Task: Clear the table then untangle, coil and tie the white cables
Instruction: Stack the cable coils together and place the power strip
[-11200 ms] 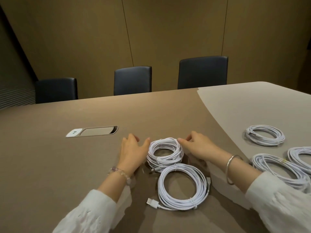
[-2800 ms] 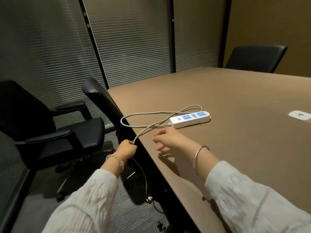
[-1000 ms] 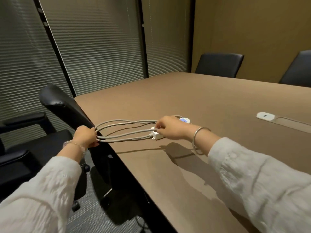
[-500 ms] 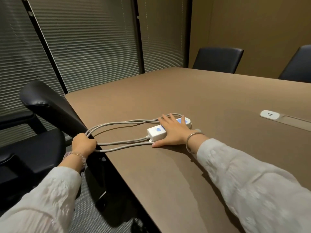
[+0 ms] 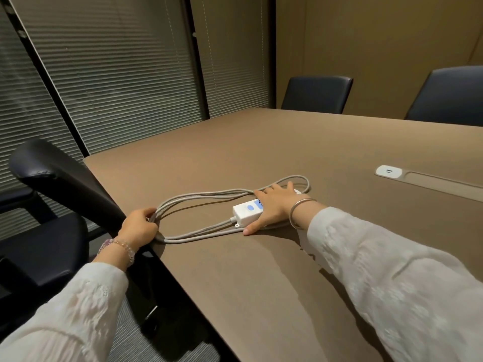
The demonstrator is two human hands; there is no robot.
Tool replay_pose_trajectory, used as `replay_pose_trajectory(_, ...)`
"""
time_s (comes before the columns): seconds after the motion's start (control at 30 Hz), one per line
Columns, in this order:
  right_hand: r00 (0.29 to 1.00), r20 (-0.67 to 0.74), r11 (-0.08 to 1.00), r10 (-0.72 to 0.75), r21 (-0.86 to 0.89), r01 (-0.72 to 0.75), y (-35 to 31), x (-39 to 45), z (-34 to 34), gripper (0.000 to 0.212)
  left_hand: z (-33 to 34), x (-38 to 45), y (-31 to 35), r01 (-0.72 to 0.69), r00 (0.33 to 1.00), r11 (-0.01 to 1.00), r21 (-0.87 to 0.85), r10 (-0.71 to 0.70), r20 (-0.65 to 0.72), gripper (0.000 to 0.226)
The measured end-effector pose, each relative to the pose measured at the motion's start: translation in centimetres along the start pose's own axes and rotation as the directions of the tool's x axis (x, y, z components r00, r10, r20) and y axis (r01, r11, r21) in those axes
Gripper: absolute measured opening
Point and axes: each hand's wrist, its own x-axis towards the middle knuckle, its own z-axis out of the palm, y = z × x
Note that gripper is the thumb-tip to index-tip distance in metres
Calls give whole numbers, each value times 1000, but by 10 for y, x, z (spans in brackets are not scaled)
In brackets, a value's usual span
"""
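White power strip (image 5: pixel 247 210) lying flat near our corner of the brown table (image 5: pixel 261 270), our right hand (image 5: pixel 271 205) pressed flat over it with fingers straight, our left hand (image 5: pixel 139 226) at the table edge gripping its grey cord (image 5: pixel 198 197) — gathered in long loops — black chair (image 5: pixel 52 194) just beside.

A wide brown counter (image 5: pixel 261 270) fills the view. Near its left edge lies a white power strip (image 5: pixel 245 211) with its grey cord (image 5: pixel 209 194) looped in long ovals beside it. Farther right, a white socket panel (image 5: pixel 388 171) sits flush in the counter.
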Motion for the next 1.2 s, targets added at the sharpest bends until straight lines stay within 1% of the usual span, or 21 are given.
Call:
replay_pose_trajectory(0.07, 999, -44, 1000, 15, -11, -16, 5, -18, 6, 128, 2, -6, 6, -36, 999, 999, 17, 36, 23, 42)
replay_pose_trajectory(0.17, 998, -56, 1000, 28, 11, -27, 12, -43, 13, 125, 5, -12, 14, -71, 995, 997, 35, 68, 75, 41)
replay_pose_trajectory(0.3, 998, -31, 994, 58, 89, -55, 28, -86, 19, 107, 20, -23, 30, -139, 983, 988, 59, 131, 128, 46)
replay_pose_trajectory(0.4, 997, -14, 993, 75, 88, -74, 40, -121, 24, 100, 34, -34, 42, -189, 970, 979, 80, 173, 168, 52)
replay_pose_trajectory(0.5, 990, -43, 986, 132, 113, -126, 48, -157, 33, 94, 49, -49, 53, -263, 955, 953, 149, 236, 178, 53)
replay_pose_trajectory(0.67, 972, -115, 975, 206, 110, -194, 61, -219, 57, 99, 73, -84, 74, -387, 915, 891, 237, 340, 216, 51)
replay_pose_trajectory(0.8, 954, -129, 959, 271, 124, -255, 72, -261, 70, 100, 96, -115, 96, -433, 900, 848, 306, 387, 203, 47)
replay_pose_trajectory(0.93, 937, -150, 946, 314, 129, -297, 80, -295, 80, 98, 113, -141, 116, -477, 878, 825, 304, 428, 217, 44)
replay_pose_trajectory(1.1, 924, -142, 932, 356, 133, -338, 93, -338, 89, 94, 135, -173, 141, -521, 853, 795, 310, 477, 209, 39)
replay_pose_trajectory(1.2, 910, -146, 919, 388, 132, -370, 98, -360, 94, 92, 146, -188, 150, -558, 830, 770, 310, 512, 224, 42)
